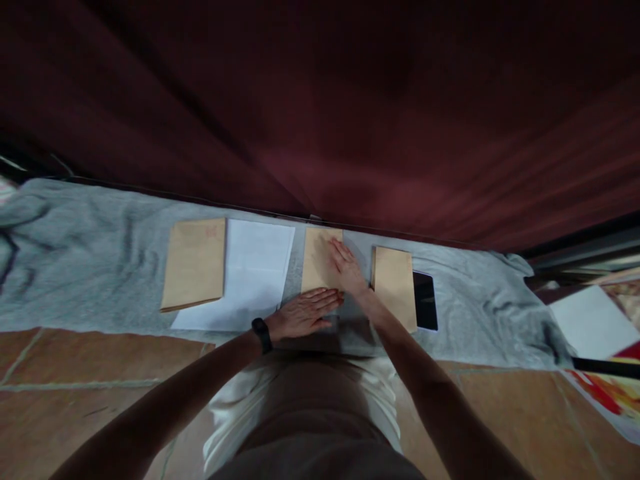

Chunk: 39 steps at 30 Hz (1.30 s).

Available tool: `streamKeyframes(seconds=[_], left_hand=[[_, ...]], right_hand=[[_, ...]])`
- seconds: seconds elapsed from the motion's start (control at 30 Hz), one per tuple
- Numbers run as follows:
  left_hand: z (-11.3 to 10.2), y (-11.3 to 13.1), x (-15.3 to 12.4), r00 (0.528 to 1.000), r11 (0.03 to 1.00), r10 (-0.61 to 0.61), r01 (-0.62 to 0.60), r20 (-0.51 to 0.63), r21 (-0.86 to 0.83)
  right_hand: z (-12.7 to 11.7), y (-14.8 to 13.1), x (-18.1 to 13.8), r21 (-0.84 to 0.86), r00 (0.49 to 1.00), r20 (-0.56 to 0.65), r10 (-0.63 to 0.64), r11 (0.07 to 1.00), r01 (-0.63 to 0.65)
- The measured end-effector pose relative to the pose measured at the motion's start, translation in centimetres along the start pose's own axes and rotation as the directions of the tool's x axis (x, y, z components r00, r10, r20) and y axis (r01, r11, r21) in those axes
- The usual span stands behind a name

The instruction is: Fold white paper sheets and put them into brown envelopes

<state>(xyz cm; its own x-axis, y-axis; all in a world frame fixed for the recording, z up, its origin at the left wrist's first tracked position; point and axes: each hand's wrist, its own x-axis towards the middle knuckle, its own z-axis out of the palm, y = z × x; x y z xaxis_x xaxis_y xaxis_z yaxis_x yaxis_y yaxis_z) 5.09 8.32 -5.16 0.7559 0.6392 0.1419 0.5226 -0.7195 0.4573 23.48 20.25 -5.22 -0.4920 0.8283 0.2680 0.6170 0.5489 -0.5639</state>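
A brown paper envelope [316,257] lies in front of me on a grey cloth [125,260]. My left hand [307,312] rests flat across its near edge, fingers stretched out to the right, a dark watch on that wrist. Over the envelope's right side lies my right hand [347,268], palm down with the fingers extended. Neither hand grips anything. To the left, a stack of larger brown envelopes [196,260] partly covers some white paper sheets [257,267]. Beside my right forearm sits another stack of brown envelopes [394,283].
A dark phone or tablet [425,301] lies partly under the right-hand stack. A dark red curtain [320,120] hangs along the far edge of the cloth. White paper [595,323] and a colourful printed sheet [607,397] are at the far right. Tiled floor [75,400] shows nearest me.
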Motion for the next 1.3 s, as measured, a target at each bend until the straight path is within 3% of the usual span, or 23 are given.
streamKeyframes(seconds=[0.17, 0.3, 0.5, 0.83, 1.3], left_hand=[[-1.2, 0.5, 0.1, 0.999, 0.997, -0.027, 0.029, 0.028, -0.074], [-1.1, 0.4, 0.0, 0.999, 0.995, -0.019, 0.022, 0.026, -0.093], [-0.7, 0.1, -0.2, 1.0, 0.997, -0.016, 0.017, 0.016, -0.079], [-0.3, -0.1, -0.4, 1.0, 0.999, 0.01, -0.011, -0.018, -0.048], [-0.2, 0.5, -3.3, 0.988, 0.985, 0.131, -0.12, -0.08, 0.128]], right_hand=[[0.9, 2.1, 6.4, -0.133, 0.986, 0.163, -0.032, 0.99, 0.054], [2.3, 2.0, 7.5, -0.136, 0.96, 0.249, -0.125, 0.977, 0.163], [3.2, 1.1, 5.3, -0.084, 0.931, 0.27, -0.245, 0.957, 0.277], [1.7, -1.0, 0.7, -0.146, 0.832, 0.45, -0.324, 0.893, 0.426], [1.0, -2.7, -5.4, -0.105, 0.857, 0.427, -0.289, 0.925, 0.365]])
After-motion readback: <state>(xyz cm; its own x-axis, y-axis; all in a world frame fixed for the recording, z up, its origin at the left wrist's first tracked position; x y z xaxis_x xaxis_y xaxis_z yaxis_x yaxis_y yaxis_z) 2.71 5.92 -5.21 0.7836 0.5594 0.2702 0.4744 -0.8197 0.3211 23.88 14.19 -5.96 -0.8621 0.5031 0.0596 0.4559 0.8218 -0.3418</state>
